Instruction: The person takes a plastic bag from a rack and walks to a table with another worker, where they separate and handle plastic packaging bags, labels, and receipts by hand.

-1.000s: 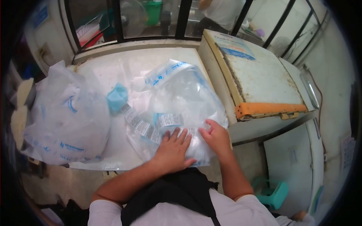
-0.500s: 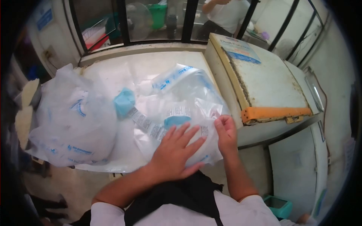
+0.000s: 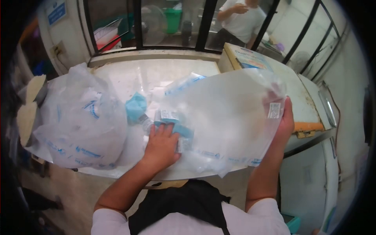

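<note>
A clear plastic bag (image 3: 235,105) with blue print along its edge is stretched up and to the right across the white surface. My right hand (image 3: 288,119) grips its right end, the fingers showing through the film beside a small printed label (image 3: 274,110). Lower left of the bag, my left hand (image 3: 161,147) lies palm down with its fingers extended. Those fingertips rest on a strip of printed white labels with blue backing (image 3: 168,115). A crumpled light-blue piece (image 3: 136,106) lies just beyond them, joined to or touching the strip; I cannot tell which.
A big heap of bagged plastic (image 3: 80,121) stands at the left beside two scoop-like pieces (image 3: 27,123). On the right is a worn white chest lid (image 3: 293,90) with an orange strip. Behind the window, a person in a white shirt (image 3: 241,19) stands in the other room.
My right hand has moved up and to the right, drawing the bag's end out. My left hand has shifted left onto the label strip.
</note>
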The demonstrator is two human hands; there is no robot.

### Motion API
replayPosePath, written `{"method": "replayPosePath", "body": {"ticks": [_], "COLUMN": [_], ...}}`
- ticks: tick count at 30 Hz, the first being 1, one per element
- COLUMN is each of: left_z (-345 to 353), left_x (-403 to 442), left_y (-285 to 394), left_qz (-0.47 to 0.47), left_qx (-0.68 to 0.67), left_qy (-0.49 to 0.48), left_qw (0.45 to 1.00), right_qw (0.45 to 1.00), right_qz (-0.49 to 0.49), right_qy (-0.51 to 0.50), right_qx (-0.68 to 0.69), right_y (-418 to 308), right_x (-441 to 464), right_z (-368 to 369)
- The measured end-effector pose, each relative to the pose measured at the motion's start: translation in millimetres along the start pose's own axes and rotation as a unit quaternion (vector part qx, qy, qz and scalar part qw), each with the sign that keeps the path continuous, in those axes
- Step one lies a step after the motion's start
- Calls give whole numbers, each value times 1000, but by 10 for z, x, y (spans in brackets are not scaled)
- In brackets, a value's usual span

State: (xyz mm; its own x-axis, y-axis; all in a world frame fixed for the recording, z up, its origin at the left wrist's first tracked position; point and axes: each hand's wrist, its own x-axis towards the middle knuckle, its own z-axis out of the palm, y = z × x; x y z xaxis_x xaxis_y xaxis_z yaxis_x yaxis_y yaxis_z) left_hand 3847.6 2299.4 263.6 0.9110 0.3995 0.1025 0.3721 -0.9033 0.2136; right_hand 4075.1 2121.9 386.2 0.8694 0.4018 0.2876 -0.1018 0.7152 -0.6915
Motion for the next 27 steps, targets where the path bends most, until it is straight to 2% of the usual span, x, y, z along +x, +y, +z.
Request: {"method": "replayPosePath", "body": {"ticks": [1,2,5,6,9,12,14,15,18,21,22,25,26,27], "left_z": [-24,-60,-172,-209,-329,-441,-537,-557,-551,-413,-402,-389,-335,-377], "left_x": [1,31,46,56,61,-11,-40,-24,108,299,342,311,282,254], "left_y": [-7,-2,16,6,-2,76,300,435,796,760,716,618,677,719], "left_qz": [-8,-13,-11,-11,-21,73,133,159,149,145,174,106,119,147], "left_qx": [1,3,18,32,38,-114,-337,-442,-453,-450,-488,-614,-609,-602], "left_qy": [-2,-1,-1,-18,-18,119,120,120,181,166,137,-45,42,64], "left_qw": [1000,1000,1000,999,999,984,924,875,860,865,844,781,783,782], "right_qw": [999,999,967,977,992,980,957,923,824,771,774,807,806,802], "right_qz": [-14,-28,42,35,2,18,51,66,253,312,310,281,289,296], "right_qy": [-26,19,-202,-131,-41,137,-58,-154,-235,-323,-319,-332,-318,-319], "right_qx": [15,20,152,165,120,140,280,347,450,452,451,399,408,409], "right_y": [-117,-167,-213,-229,-362,-443,-265,-156,30,137,117,57,74,84], "right_x": [25,86,312,287,309,312,275,235,10,-206,-283,-289,-272,-290], "right_z": [42,53,-377,-254,-117,6,21,48,415,641,692,642,608,616]}}
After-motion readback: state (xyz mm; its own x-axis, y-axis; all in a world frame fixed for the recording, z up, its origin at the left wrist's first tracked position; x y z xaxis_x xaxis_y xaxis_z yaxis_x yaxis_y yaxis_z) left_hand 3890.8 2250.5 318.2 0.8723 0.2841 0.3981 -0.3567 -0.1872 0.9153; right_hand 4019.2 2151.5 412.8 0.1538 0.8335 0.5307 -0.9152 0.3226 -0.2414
